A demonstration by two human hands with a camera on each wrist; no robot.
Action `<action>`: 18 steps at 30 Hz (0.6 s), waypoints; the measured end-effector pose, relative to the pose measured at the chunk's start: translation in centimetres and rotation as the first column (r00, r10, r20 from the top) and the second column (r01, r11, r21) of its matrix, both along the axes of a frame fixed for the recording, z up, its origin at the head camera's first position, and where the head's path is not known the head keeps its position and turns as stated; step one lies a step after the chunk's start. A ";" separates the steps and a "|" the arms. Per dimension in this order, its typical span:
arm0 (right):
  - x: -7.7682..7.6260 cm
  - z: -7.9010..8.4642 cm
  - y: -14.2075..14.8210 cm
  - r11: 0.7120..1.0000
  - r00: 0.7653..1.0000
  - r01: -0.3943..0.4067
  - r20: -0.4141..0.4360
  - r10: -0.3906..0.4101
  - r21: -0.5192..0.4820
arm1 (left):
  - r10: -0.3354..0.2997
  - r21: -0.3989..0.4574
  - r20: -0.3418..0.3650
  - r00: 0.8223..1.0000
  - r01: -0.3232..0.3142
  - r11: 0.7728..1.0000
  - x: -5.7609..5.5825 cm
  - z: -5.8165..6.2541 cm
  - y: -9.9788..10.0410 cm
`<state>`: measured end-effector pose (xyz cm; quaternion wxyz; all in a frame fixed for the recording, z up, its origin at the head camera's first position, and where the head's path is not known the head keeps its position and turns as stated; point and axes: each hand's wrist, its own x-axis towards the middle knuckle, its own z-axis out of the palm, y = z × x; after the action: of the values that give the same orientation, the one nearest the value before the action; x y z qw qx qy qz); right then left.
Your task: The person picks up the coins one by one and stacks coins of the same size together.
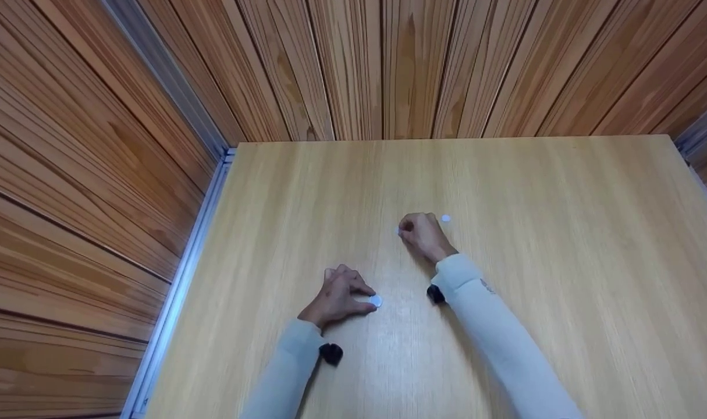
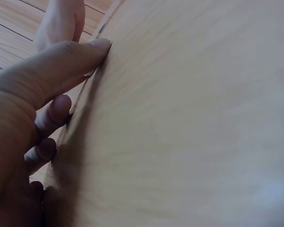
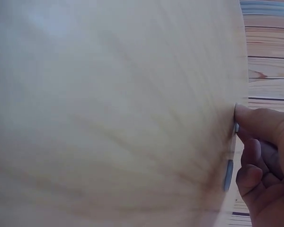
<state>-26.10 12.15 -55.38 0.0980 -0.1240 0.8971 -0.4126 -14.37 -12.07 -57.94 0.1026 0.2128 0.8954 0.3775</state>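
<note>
The left hand (image 1: 343, 295) pinches a white disc (image 1: 376, 301) at the fingertips, thumb and finger on opposite edges, probably because so thin a piece, low against the worktop (image 1: 562, 233), offers little but its rim. Farther forward, the right hand (image 1: 424, 235) grips a second disc (image 1: 398, 231) at its fingertips, mostly hidden by them. A third disc (image 1: 446, 218) lies flat, ungripped, just right of those fingers.

Before me: one table (image 1: 562, 279), pale wood grain. Back wall (image 1: 411, 70), brown planks. Left wall (image 1: 68, 174), likewise. Grey rail (image 1: 181, 279), table's left edge. Right corner post (image 1: 699, 128), partly seen, metal I think.
</note>
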 end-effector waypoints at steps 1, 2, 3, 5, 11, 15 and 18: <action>0.2 0.1 0.0 1.000 1.000 -0.006 0.006 0.006 0.004 | 0.000 0.001 -0.005 1.000 0.000 1.000 0.0 0.0 0.0; 0.3 0.2 0.0 1.000 1.000 -0.010 0.011 0.010 0.009 | 0.000 0.001 -0.007 1.000 0.000 1.000 0.0 0.0 0.0; 0.4 0.2 0.0 1.000 1.000 -0.017 0.011 0.017 0.015 | 0.000 0.001 -0.010 1.000 0.000 1.000 0.0 0.1 -0.1; 0.7 0.2 0.1 0.999 0.999 -0.033 0.011 0.033 0.026 | -0.004 0.003 -0.012 1.000 0.004 1.000 0.1 0.0 -0.1; 1.7 0.2 0.3 0.996 0.998 -0.061 -0.020 0.062 0.062 | -0.018 0.000 -0.024 1.000 0.018 1.000 -0.1 -0.2 -0.1; 2.4 0.2 0.6 0.995 0.997 -0.076 -0.027 0.077 0.059 | -0.019 0.004 -0.022 1.000 0.019 1.000 0.0 -0.2 -0.1; 3.0 0.2 0.8 0.995 0.995 -0.091 -0.039 0.093 0.045 | -0.023 0.003 -0.044 0.999 0.023 1.000 0.0 -0.2 -0.1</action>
<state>-23.11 12.95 -55.16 0.1012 -0.1714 0.9009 -0.3856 -14.40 -12.12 -58.14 0.0868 0.2314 0.8943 0.3729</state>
